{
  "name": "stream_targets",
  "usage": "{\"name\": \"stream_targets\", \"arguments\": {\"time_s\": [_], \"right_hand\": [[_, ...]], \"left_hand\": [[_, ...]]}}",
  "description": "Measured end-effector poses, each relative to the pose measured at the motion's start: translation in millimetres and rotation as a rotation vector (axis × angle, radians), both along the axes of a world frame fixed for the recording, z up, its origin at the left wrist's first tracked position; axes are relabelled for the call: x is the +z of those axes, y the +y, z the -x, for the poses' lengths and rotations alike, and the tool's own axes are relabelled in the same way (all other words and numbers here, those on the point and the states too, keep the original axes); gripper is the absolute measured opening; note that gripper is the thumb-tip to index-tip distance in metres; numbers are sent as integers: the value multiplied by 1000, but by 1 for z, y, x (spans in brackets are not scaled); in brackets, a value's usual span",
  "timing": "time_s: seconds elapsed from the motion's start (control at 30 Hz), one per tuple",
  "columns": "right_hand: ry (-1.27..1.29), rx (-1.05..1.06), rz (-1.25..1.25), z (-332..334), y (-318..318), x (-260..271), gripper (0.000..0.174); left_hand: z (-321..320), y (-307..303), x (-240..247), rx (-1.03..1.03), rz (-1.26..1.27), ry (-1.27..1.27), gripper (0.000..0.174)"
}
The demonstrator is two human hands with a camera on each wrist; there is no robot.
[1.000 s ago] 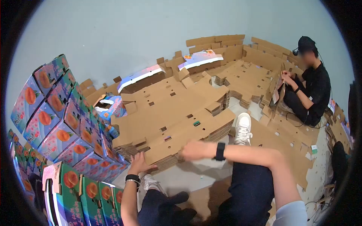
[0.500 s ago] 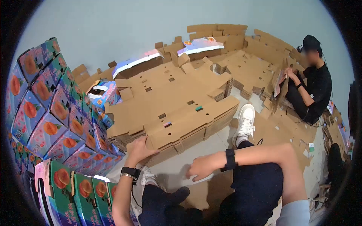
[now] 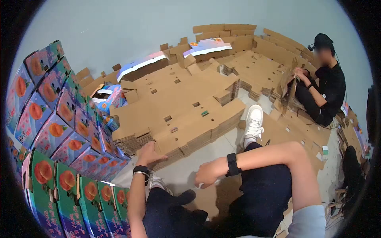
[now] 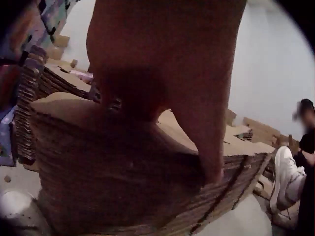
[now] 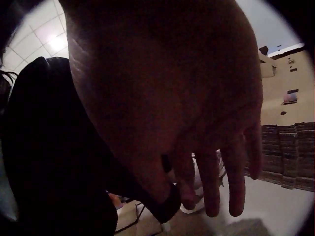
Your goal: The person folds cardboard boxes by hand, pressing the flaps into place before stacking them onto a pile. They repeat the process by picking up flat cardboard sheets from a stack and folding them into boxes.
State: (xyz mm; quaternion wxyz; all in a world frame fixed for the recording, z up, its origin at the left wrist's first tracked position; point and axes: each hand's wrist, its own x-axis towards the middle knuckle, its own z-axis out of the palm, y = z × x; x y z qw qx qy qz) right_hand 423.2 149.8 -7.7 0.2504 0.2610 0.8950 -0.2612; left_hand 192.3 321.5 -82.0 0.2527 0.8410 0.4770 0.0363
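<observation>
In the head view, my left hand (image 3: 147,154) rests at the near left corner of a stack of flat cardboard sheets (image 3: 198,129). The left wrist view shows its thumb (image 4: 211,169) against the layered side of the stack (image 4: 123,167), while the other fingers reach over the top and are partly hidden behind the hand. My right hand (image 3: 209,173) hangs in front of the stack, apart from it and holding nothing. Its fingers (image 5: 210,189) point loosely downward in the right wrist view.
Printed fruit boxes (image 3: 55,129) are piled high on the left, with green boxes (image 3: 67,184) nearer. More cardboard (image 3: 174,93) spreads along the wall. A person (image 3: 327,83) sits at the right handling cardboard. My white shoe (image 3: 253,123) stands beside the stack's right end.
My right hand has drawn back from the stack's front side toward my legs and lowered. The left hand stays at the stack's corner. The head view has shifted slightly.
</observation>
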Motion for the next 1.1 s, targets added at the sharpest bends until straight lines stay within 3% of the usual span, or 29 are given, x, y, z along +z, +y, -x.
{"name": "stream_targets", "arguments": {"time_s": [0.07,0.1,0.17,0.2,0.27,0.3,0.37,0.4,0.47,0.5,0.57,0.7,0.77,0.97,1.1], "right_hand": [[9,-42,32,0,0,-2,38],[10,-42,30,-3,-2,-4,38],[287,-127,-45,-15,-7,-8,29],[289,-128,-35,-16,-4,-8,29],[308,-277,-27,-26,11,-6,28],[300,-326,-141,-35,24,-3,27],[229,-432,-427,-61,63,-12,26],[163,-486,-598,-80,86,-27,26],[254,-509,-798,-119,116,-38,31],[257,-505,-795,-134,123,-50,31],[358,-616,-1045,-156,132,-63,41],[311,-612,-1096,-168,132,-78,52],[285,-748,-901,-168,131,-83,46],[62,-712,-795,-158,138,-76,32],[75,-649,-893,-153,146,-75,24]], "left_hand": [[5,-1,-21,-5,-299,54,85],[7,-1,-24,-5,-300,55,85],[9,-5,-28,-132,-726,339,82],[3,-11,-14,-133,-716,341,82],[-13,-14,13,-93,-396,502,76],[-19,-17,15,-89,-388,500,76],[-28,-18,17,-134,-497,151,71],[-36,-14,14,-130,-494,156,71],[-52,-3,0,-148,-506,-55,72],[-57,4,-13,-144,-503,-52,72],[-71,15,-26,-117,-384,-142,67],[-79,10,-21,-95,-282,-152,59],[-76,7,-27,-147,-421,-220,47],[-80,0,-40,-160,-592,-158,37],[-88,4,-35,-190,-592,-111,39]]}}
